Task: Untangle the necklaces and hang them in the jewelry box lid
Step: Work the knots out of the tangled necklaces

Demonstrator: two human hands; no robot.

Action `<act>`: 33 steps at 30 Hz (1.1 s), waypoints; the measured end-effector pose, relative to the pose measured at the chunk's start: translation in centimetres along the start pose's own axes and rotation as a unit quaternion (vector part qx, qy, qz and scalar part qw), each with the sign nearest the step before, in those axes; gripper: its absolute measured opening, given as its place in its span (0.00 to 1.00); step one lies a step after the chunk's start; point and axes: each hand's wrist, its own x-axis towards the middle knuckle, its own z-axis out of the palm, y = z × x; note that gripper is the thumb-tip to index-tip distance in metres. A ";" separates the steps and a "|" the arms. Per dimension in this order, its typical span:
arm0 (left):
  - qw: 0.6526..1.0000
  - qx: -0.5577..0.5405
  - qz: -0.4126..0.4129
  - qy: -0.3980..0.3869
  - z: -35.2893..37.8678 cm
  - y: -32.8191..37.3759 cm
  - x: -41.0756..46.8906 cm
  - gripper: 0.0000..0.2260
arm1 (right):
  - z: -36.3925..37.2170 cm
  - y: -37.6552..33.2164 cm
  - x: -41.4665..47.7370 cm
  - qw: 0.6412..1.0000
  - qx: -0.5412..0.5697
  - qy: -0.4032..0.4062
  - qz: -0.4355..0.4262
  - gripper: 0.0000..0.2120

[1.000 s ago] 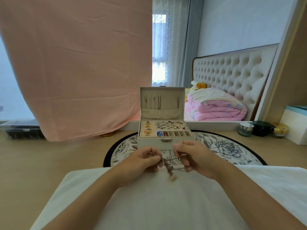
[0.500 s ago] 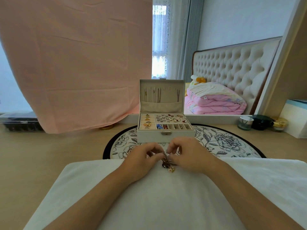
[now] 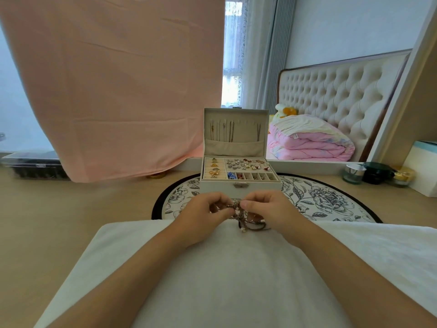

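A tangled bunch of brownish necklaces [image 3: 243,216] hangs between my two hands just above a white towel [image 3: 224,280]. My left hand [image 3: 203,216] pinches the knot from the left, and my right hand [image 3: 269,210] pinches it from the right, thumbs nearly touching. A loop and a small pendant dangle below onto the towel. Behind my hands stands the open cream jewelry box [image 3: 240,176]. Its upright lid [image 3: 236,131] has several thin chains hanging above a fabric pocket. The tray holds rings and earrings.
The box sits on a round floral mat [image 3: 319,202] on a wooden tabletop. Small cosmetic jars [image 3: 376,172] and a white box [image 3: 423,169] stand at the right. A pink cloth [image 3: 113,86] hangs at the back left, and a mirror [image 3: 331,91] is behind.
My hands have come closer together on the knot and lifted it slightly toward the box. The bunch has gathered tighter, with a loop now trailing on the towel.
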 end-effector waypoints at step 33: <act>0.966 -0.219 -0.130 -0.042 -2.5 1.7 -0.1 0.08 | -2.2 -0.2 -0.2 0.991 0.022 -0.129 0.023 0.04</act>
